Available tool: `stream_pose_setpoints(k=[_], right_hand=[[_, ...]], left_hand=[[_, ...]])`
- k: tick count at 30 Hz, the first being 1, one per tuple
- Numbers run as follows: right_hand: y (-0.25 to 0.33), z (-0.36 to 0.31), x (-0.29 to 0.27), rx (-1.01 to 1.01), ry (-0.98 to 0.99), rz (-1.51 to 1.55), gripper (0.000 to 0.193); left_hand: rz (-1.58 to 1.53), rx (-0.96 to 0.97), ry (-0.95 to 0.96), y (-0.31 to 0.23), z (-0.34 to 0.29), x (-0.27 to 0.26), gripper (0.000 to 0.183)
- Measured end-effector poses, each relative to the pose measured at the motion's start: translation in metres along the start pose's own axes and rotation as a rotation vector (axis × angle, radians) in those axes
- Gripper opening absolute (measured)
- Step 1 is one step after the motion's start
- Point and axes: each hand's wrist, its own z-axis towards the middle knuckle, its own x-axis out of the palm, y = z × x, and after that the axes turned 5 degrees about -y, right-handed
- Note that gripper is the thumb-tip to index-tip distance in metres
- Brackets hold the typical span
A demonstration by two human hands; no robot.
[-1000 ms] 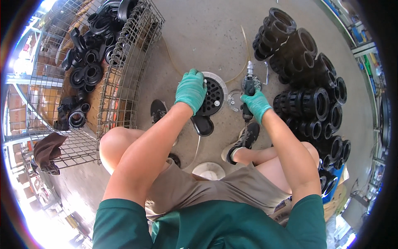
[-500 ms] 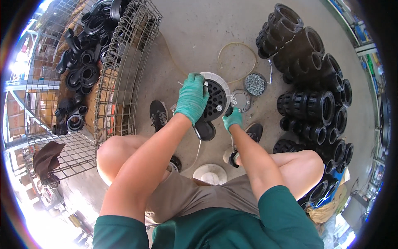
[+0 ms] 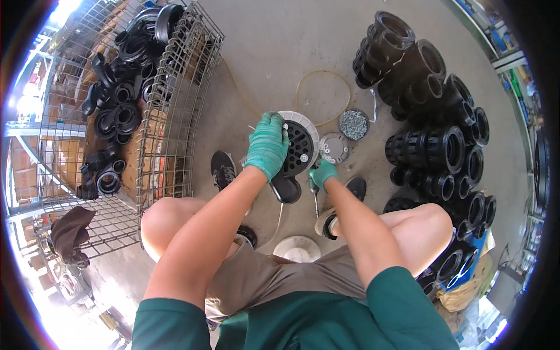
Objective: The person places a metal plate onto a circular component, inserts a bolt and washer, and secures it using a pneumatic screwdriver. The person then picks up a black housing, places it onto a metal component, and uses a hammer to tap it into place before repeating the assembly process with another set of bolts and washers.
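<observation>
A round black perforated disc with a white rim [image 3: 302, 144] stands on the concrete floor between my feet. My left hand [image 3: 267, 143], in a green glove, grips its left edge. My right hand [image 3: 321, 174], also green-gloved, is closed on a thin metal tool whose shaft [image 3: 315, 202] points down toward me, just below the disc's right side. A small dish of white washers [image 3: 333, 148] and a small tub of grey screws [image 3: 353, 123] sit to the right of the disc.
A wire cage [image 3: 175, 111] full of black pipe fittings stands at the left. Stacked black pipe couplings [image 3: 434, 146] fill the right. A thin hose loop [image 3: 324, 87] lies beyond the disc. A white lid [image 3: 297, 248] lies near my knees.
My right hand has come down from the power tool by the couplings to the disc's lower right. The screw tub and washer dish are now uncovered. My left hand stayed on the disc.
</observation>
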Motion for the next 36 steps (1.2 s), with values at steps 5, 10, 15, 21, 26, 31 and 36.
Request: stream_pose_setpoints(k=[5,10,15,21,26,31,36], right_hand=[[0.065,-0.061,-0.089,-0.308,0.218,-0.413,0.035],[0.068,-0.119,-0.093,-0.302,0.397,-0.187,0.049],[0.077,-0.148,-0.069,-0.393,0.231,-0.223,0.066],[0.062,-0.145,-0.059,-0.393,0.127,-0.113,0.065],[0.082,-0.142,-0.058,-0.464,0.225,-0.052,0.061],[0.074,-0.134,-0.056,-0.416,0.240,-0.028,0.066],[0.073,-0.136,-0.058,-0.366,0.265,-0.021,0.069]], left_hand=[[0.056,-0.005,-0.024,0.006,-0.005,-0.001,0.031],[0.229,0.348,0.125,-0.037,-0.018,-0.035,0.027],[0.387,0.306,0.285,-0.038,-0.032,-0.034,0.022],[0.393,0.467,0.307,-0.051,-0.026,-0.032,0.019],[0.488,0.485,0.373,-0.050,-0.021,-0.053,0.016],[0.548,0.485,0.471,-0.060,-0.011,-0.044,0.014],[0.551,0.451,0.529,-0.064,-0.006,-0.042,0.016]])
